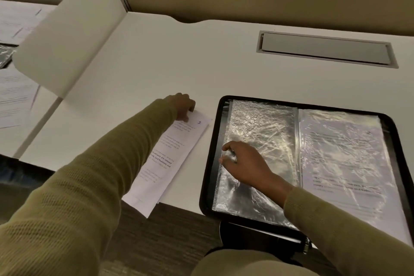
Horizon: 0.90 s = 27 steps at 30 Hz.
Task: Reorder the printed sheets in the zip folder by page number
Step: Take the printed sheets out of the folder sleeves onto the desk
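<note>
**A:** Head view: where are the white printed sheets (170, 159)?

**B:** Stacked loose just left of the open black zip folder (210, 163), overhanging the near edge of the white worktop (156, 69). The top one bears a handwritten number.

**A:** Why are the hands placed so?

**B:** Likely to refill. The left hand (182, 105) pinches the stack's far corner. The right hand (244, 161) pinches the edge of the empty clear plastic sleeve (264, 132).
</note>
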Tool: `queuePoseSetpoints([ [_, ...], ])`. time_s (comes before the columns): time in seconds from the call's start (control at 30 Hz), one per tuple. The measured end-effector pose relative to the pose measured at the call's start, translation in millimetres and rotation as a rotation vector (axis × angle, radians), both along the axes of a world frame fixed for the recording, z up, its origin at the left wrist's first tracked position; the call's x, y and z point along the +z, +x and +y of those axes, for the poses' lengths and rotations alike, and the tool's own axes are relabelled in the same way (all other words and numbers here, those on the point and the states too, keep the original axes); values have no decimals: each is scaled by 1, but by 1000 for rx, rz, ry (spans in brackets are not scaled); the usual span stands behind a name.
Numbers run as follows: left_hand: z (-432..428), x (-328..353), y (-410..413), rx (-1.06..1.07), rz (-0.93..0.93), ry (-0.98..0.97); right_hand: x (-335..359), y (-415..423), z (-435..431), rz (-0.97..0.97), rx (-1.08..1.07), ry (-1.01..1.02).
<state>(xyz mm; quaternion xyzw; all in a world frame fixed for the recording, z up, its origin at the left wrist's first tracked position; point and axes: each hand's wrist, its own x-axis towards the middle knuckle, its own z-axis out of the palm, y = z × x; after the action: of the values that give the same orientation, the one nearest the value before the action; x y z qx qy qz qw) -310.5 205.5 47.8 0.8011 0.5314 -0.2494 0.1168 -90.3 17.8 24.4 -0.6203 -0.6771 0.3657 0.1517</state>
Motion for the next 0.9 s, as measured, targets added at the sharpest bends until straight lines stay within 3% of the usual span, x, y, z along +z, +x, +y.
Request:
queuePoseSetpoints([
  [0.1, -5, -2, -5, -54, -37, 65, 0, -3, -1, -27, 17, 15],
  [0.3, -25, -15, -12, -64, 0, -29, -4, -5, -9, -47, 50, 45],
  [0.6, -6, -19, -13, 54, -112, -28, -9, 2, -13, -49, 45, 68],
  [0.9, 18, -12, -5, 37, -40, 33, -11, 13, -16, -29, 12, 73],
])
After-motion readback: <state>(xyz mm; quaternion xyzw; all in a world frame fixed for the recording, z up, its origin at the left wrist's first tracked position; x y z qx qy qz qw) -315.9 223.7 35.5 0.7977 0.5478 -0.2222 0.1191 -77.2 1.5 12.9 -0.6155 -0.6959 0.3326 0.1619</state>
